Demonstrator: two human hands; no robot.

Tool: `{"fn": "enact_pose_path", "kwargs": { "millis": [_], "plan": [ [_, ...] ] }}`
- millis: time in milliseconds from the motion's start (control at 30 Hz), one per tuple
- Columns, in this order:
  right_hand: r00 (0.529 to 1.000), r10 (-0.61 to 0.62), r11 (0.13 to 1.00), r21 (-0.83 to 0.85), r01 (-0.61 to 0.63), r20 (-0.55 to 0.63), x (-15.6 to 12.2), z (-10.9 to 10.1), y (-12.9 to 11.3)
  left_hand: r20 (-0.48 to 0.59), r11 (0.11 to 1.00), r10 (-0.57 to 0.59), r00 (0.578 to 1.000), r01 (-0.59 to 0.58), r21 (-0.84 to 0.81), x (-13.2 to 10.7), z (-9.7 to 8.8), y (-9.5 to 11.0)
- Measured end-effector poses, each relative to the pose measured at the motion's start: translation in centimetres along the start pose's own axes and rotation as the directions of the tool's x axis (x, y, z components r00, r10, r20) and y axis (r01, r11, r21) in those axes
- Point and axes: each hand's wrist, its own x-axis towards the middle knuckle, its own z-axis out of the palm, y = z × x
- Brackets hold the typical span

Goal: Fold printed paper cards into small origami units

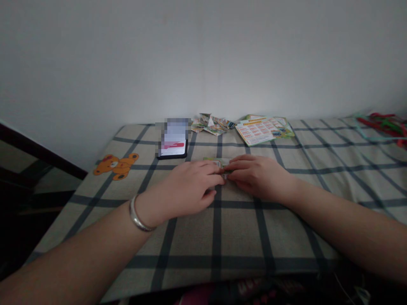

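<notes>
My left hand (193,186), with a silver bangle at its wrist, and my right hand (260,176) meet fingertip to fingertip over the checked cloth. Between and under their fingers is a small piece of printed paper (210,161), green at its edge. The fingers of both hands are closed on it and hide most of it, so its full shape does not show. Beyond the hands lie several folded, printed paper pieces (214,125) in a loose pile. To their right is a stack of flat printed cards (256,132) with red and orange text.
A lit phone (173,142) lies back left, its screen partly blurred. An orange bear design (116,166) is on the cloth (203,241) at the left. Red and green strips (384,125) lie at the far right. A white wall (203,55) rises along the back edge.
</notes>
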Motion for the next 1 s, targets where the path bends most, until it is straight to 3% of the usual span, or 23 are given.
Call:
{"fn": "enact_pose_path", "kwargs": {
  "millis": [267,533,1000],
  "plan": [
    [1.0,-0.015,0.999,-0.031,0.015,-0.008,-0.1,0.2,-0.1,-0.016,0.999,0.0,1.0,0.001,0.041,-0.3,-0.1,0.2],
    [0.999,-0.043,0.975,-0.218,0.046,0.02,0.0,0.0,-0.6,-0.011,1.0,0.009,1.0,-0.009,0.03,-0.1,-0.1,0.1],
    [0.986,0.139,0.955,-0.275,-0.108,0.096,0.2,-0.7,-1.1,-0.005,0.999,0.034,0.999,-0.034,0.009,0.0,0.0,0.0]
  ]
}}
